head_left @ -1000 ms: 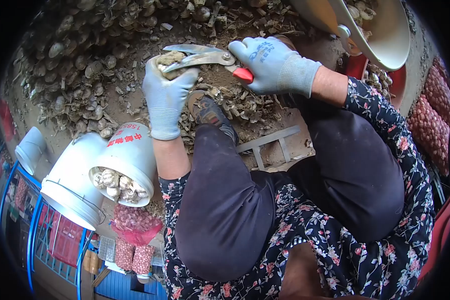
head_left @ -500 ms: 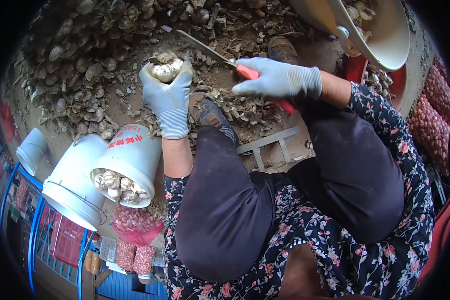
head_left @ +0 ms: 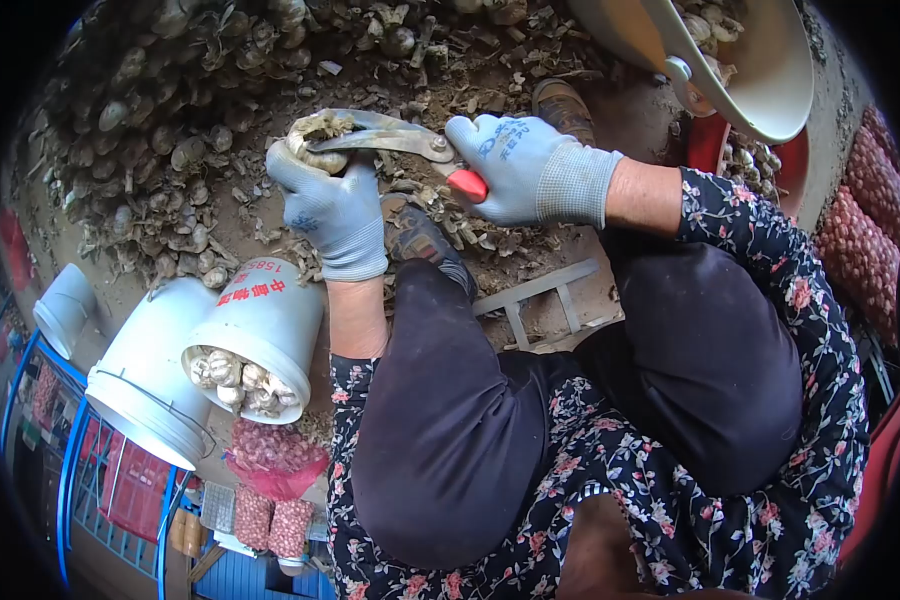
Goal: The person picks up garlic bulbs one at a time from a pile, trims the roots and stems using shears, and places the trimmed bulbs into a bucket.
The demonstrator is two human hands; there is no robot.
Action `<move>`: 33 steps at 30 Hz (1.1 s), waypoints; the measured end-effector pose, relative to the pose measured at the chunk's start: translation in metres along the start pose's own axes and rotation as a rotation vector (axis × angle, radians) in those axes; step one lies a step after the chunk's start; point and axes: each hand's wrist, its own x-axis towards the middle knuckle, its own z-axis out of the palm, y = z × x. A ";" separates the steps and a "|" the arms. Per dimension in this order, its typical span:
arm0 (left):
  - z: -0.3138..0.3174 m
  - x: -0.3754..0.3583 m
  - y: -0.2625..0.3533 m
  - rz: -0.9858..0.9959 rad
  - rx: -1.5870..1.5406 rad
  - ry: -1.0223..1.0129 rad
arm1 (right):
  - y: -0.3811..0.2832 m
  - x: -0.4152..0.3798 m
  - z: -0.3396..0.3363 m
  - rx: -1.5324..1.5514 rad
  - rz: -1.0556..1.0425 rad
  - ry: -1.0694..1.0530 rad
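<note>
A pale garlic bulb (head_left: 308, 150) with dry leafy bits on top is gripped in my gloved left hand (head_left: 330, 215), its fingers wrapped around the bulb. My gloved right hand (head_left: 520, 168) is closed on the red handles of metal shears (head_left: 400, 140). The two blades are parted and reach leftward to the bulb, one over its top and one across its side near my left fingers. A large heap of garlic (head_left: 150, 120) lies on the ground beyond my left hand, with dry scraps around it.
A white bucket of garlic (head_left: 280, 310) and another white bucket (head_left: 150, 370) are at the left. A beige container (head_left: 770, 90) and a red basin (head_left: 795, 175) stand at the upper right. Net sacks (head_left: 860, 260) lie at the far right. A metal frame (head_left: 540, 290) is between my legs.
The shears have turned and moved left onto the bulb, and their blades now show parted. My right hand has rotated with its back in view. My left hand has tilted the bulb.
</note>
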 end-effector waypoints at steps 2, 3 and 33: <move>0.001 0.003 -0.001 0.035 0.121 0.062 | -0.003 -0.003 0.001 0.061 0.011 -0.012; 0.003 0.004 -0.003 0.033 0.121 0.064 | -0.004 -0.004 0.000 0.114 0.021 -0.025; -0.006 0.006 -0.015 -0.515 -1.001 -0.414 | 0.036 -0.010 0.003 0.060 0.090 0.054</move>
